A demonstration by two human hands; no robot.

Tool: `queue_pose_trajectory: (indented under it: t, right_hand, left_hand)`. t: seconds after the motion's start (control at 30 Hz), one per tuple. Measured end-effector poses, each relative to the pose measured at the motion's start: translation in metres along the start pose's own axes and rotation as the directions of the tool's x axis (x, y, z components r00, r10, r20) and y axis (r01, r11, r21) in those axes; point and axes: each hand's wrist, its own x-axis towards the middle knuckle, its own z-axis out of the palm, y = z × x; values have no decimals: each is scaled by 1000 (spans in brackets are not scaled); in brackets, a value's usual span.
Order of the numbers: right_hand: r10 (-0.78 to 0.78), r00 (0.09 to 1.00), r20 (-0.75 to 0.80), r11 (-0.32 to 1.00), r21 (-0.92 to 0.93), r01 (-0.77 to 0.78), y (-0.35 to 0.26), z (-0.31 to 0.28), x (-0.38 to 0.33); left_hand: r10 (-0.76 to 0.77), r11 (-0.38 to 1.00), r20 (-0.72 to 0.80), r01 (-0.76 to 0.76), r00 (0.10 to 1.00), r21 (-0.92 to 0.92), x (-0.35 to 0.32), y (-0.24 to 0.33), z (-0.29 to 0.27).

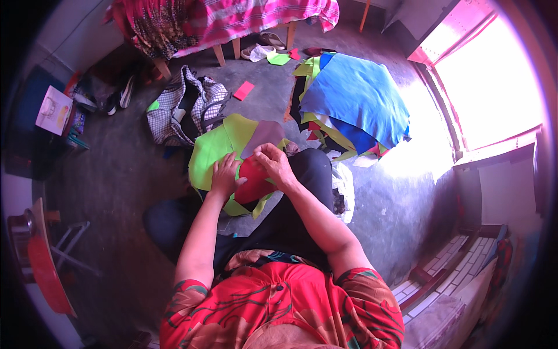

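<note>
Across my lap lies a patchwork of cloth with lime-green pieces (208, 150), a red piece (251, 185) and a greyish-mauve piece (265, 135). My left hand (224, 177) rests on it, fingers stretched over the green cloth beside the red. Just to the right, my right hand (274, 165) is above the red piece with thumb and fingertips pinched together. Whatever is in that pinch is too small to make out. Part of the red piece is hidden under my right hand.
A large pile of cloth (356, 96) with a blue top stands ahead right, by a bright opening. A checked bag (168, 110) sits ahead left. A small red piece (243, 90) lies on the floor. Beyond is a bed with a pink cover (232, 23); a white plastic bag (344, 189) is beside my right knee.
</note>
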Motion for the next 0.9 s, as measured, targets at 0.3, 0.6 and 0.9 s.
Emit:
queue_pose_trajectory:
  t: [0.3,0.6,0.9]
  right_hand:
    - [-294,955,-44,941,-190,281,-47,-24,-12]
    - [-727,686,29,-2,-999,40,-97,-132,31]
    - [-737,653,176,-167,-983,76,-82,-147,34]
  left_hand:
    - [-104,995,61,103,993,17,-4,8,2]
    - [-165,986,138,164,977,19,-2,13,0]
    - [-186,983,158,186,970,13,-3,11,-1]
